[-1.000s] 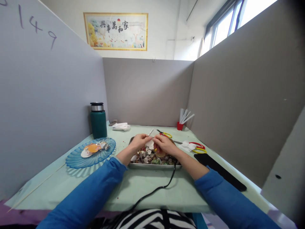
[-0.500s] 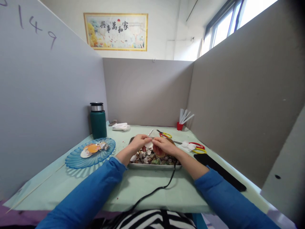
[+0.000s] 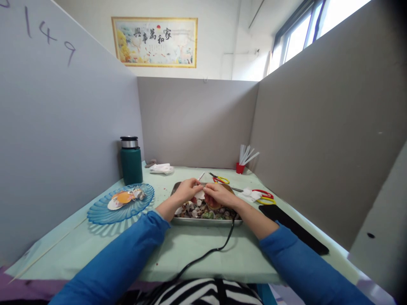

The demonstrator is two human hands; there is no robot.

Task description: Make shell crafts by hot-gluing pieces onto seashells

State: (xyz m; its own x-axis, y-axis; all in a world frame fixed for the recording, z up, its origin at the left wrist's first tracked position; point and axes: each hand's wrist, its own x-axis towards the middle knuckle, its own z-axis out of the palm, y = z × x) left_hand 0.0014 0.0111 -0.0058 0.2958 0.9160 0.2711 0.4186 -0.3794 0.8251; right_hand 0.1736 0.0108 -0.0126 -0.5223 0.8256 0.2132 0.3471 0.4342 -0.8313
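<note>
Above the metal tray (image 3: 203, 222), my left hand (image 3: 187, 190) and my right hand (image 3: 221, 195) meet with their fingertips almost touching. Pinched between them is a pale white seashell (image 3: 200, 195), partly covered by the fingers. Both hands are closed, the thumbs on the near side. Beneath them the tray holds a heap of small mixed shells (image 3: 192, 209), brown, white and greenish. A blue scalloped plate (image 3: 98, 214) to the left carries a large white shell (image 3: 116, 202), an orange shell (image 3: 124, 196) and several smaller ones.
A green bottle (image 3: 131, 165) stands behind the plate. Yellow-and-red scissors (image 3: 222, 179), crumpled tissue (image 3: 250, 195), a black phone-like slab (image 3: 292, 228) and a red cup of white sticks (image 3: 240, 168) lie rightward. A black cord (image 3: 211, 252) crosses the front. Grey partitions (image 3: 197, 123) enclose the table.
The hands stay over the tray, still pinching the white shell. It tilts between the fingertips, and the left fingers have lifted slightly.
</note>
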